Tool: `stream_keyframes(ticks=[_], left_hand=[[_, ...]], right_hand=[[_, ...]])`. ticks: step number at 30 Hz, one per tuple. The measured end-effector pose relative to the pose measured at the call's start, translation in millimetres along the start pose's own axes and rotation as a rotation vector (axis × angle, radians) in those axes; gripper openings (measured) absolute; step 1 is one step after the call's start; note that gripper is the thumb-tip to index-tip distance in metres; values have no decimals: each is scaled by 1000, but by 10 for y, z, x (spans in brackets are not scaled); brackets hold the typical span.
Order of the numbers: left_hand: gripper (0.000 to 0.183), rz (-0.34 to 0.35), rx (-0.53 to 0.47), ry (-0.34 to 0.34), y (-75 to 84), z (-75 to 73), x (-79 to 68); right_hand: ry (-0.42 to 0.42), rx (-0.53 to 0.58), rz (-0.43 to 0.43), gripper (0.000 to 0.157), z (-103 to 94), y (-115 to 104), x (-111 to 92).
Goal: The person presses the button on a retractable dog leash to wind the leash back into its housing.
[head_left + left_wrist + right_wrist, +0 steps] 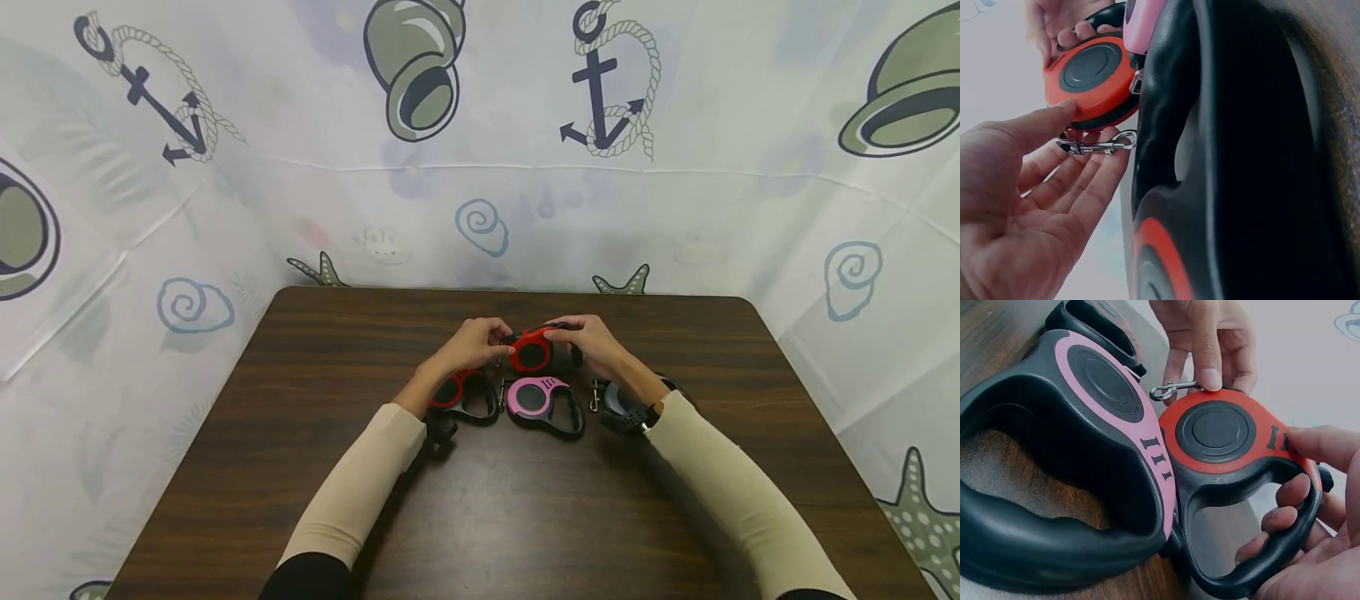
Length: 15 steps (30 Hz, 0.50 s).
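Over the back middle of the table, both hands hold a red and black retractable dog leash (534,353). My left hand (472,343) pinches its front end, thumb on the red casing, and the fingers lie behind the metal clip (1094,147). My right hand (1329,506) grips the black handle, with fingers curled through the loop and the thumb on the casing. Just in front lies a pink retractable leash (531,397). A second red leash (480,398) lies by the left wrist, partly covered by it. Under the right forearm is a grey leash (617,398), partly hidden.
The dark wooden table (495,517) ends at a back edge close behind the hands. A white printed cloth (525,217) hangs behind it and at the sides. A small metal clip (595,397) lies between the pink and grey leashes.
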State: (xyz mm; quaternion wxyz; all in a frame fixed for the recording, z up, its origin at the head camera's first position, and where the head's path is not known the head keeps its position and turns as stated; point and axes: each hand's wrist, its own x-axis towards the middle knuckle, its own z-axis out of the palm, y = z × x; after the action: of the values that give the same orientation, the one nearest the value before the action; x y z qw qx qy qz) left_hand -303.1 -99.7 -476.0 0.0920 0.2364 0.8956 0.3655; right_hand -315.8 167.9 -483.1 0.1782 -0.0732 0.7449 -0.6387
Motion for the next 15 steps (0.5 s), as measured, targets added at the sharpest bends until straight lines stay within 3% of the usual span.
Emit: stream_keyframes(ticks=[15], left_hand=[[41,-90,47,-24,-36,-11,29]], right_hand=[[56,-84,29,47,97,37,153]])
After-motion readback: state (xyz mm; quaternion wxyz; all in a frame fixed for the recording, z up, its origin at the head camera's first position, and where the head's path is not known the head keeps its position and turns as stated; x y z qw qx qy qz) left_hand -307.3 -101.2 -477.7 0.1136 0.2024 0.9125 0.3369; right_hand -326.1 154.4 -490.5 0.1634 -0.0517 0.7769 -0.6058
